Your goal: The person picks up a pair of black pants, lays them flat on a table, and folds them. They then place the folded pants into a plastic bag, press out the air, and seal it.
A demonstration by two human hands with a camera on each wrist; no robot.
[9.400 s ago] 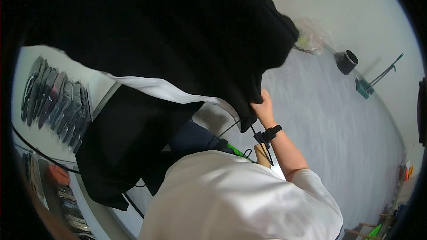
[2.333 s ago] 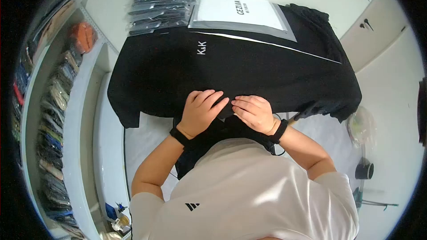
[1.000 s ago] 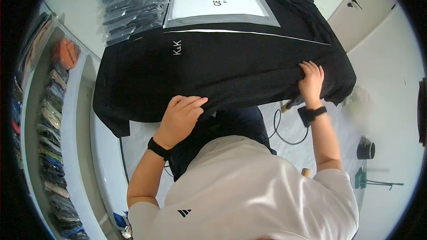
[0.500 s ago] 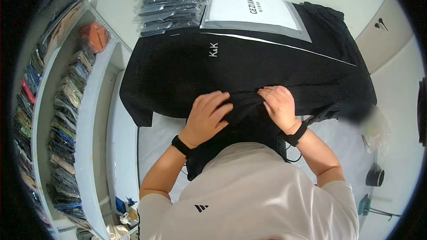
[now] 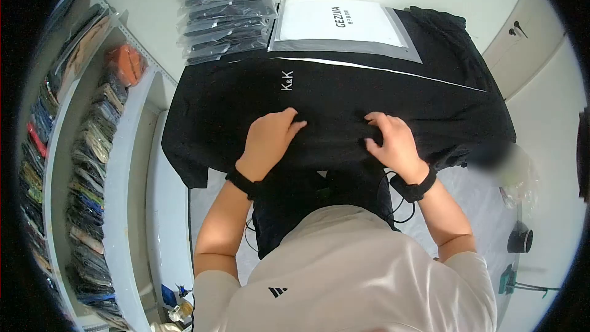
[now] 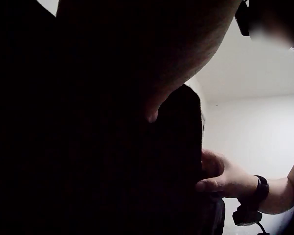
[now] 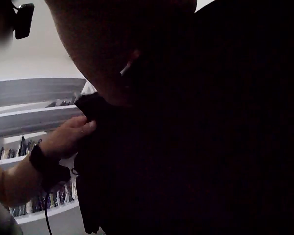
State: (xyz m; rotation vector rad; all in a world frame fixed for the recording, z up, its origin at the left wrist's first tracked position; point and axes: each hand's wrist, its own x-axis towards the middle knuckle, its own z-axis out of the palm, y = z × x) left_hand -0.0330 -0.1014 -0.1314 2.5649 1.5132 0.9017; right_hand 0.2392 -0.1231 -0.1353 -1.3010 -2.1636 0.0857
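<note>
A large black garment (image 5: 246,95) with white K&K lettering lies spread over the table, its near edge hanging at my lap. My left hand (image 5: 269,141) is on its front part, left of the middle, thumb and bent index finger pinching the cloth. To the right, my right hand (image 5: 396,142) grips the cloth with curled fingers and thumb. Dark cloth covers most of both wrist views. My right hand (image 6: 225,178) shows at its edge in the left wrist view, and my left hand (image 7: 68,137) in the right wrist view.
A white GEZIJIA packet (image 5: 344,21) lies on the garment's far part. Left of it rises a stack of bagged dark clothes (image 5: 227,21). Shelves (image 5: 117,178) of packed clothes stand at the left. Behind the right arm are a black bin (image 5: 520,240) and a plastic bag (image 5: 522,178).
Earlier the garment was held up in the air; now it lies spread. Since half a second ago both hands have shifted farther forward on the cloth, and the near edge reaches closer to me.
</note>
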